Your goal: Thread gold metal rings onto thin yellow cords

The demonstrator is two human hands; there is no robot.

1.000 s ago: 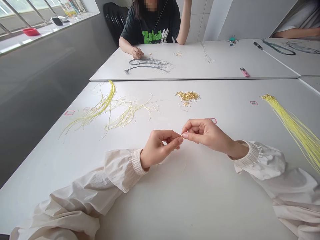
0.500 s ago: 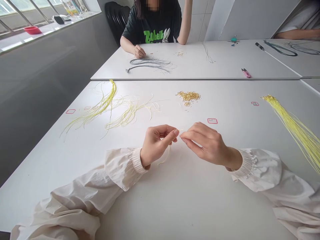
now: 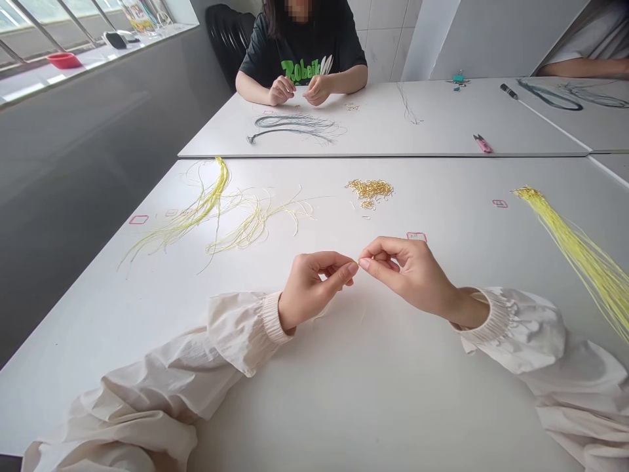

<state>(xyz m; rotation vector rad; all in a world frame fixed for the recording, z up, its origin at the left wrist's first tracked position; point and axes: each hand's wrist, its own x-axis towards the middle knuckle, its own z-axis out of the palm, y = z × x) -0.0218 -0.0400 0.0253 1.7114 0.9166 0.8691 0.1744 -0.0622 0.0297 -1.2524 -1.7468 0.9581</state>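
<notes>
My left hand [image 3: 322, 285] is closed in a pinch over the white table [image 3: 383, 393]. A thin pale yellow cord [image 3: 322, 313] hangs faintly below it. My right hand [image 3: 410, 269] is also pinched, its fingertips meeting those of my left. The tiny bit between the two pinches is mostly hidden by the fingers. Beyond the hands lies a pile of small gold metal findings [image 3: 371, 190]. Loose yellow cords [image 3: 246, 226] spread out to the left, beside a denser yellow bundle [image 3: 219, 187]. On the right rests another bundle of yellow cords [image 3: 574, 239] with gold ends.
Across the table a person [image 3: 314, 59] works with both hands near dark grey cords [image 3: 295, 124]. Pink thread snips [image 3: 483, 143] lie on the far table. Red-framed labels [image 3: 139, 219] mark the surface. A windowsill [image 3: 98, 56] runs along the left wall.
My right hand has turned, and its fingertips have come against my left hand's. The left hand has shifted slightly right. The person opposite has lowered a raised arm to the table.
</notes>
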